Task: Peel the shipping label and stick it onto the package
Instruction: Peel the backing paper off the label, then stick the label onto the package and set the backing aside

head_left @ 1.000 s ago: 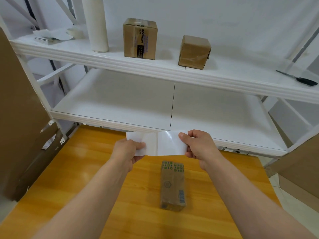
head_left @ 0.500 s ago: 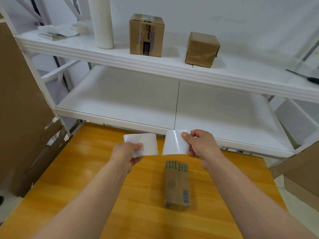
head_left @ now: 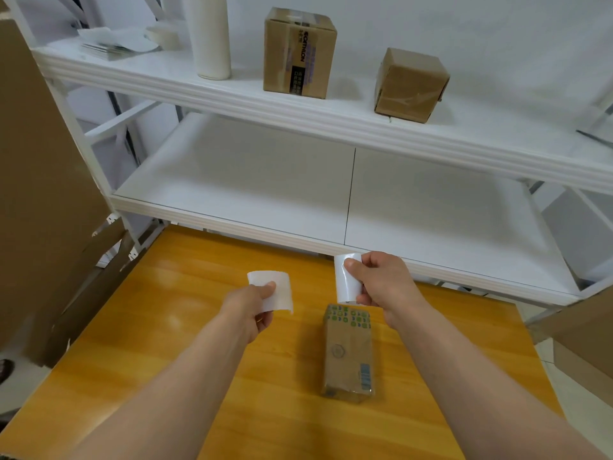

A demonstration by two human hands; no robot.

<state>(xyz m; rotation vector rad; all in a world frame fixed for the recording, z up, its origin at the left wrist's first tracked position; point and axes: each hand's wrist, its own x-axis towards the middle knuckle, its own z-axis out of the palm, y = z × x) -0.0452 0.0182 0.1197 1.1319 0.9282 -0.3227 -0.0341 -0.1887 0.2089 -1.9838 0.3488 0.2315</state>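
Observation:
A small brown package (head_left: 346, 351) with a green printed band lies flat on the yellow wooden table (head_left: 166, 343). My left hand (head_left: 247, 310) pinches a matte white piece (head_left: 280, 290), probably the peeled label, above the table to the left of the package. My right hand (head_left: 381, 283) pinches a glossy white piece (head_left: 346, 282), probably the backing, just above the package's far end. The two pieces are fully apart, with a gap between them. Which of them has the sticky side I cannot tell.
A white shelf unit (head_left: 298, 234) stands behind the table. Its upper shelf carries two cardboard boxes (head_left: 298, 51) (head_left: 411, 84), a white roll (head_left: 212, 34) and some papers (head_left: 112, 44). Cardboard sheets lean at the left (head_left: 43, 194) and right (head_left: 583, 336).
The two white pieces, overlapping a second ago, have come apart. My left hand has moved its piece left and down, and my right hand has moved its piece right.

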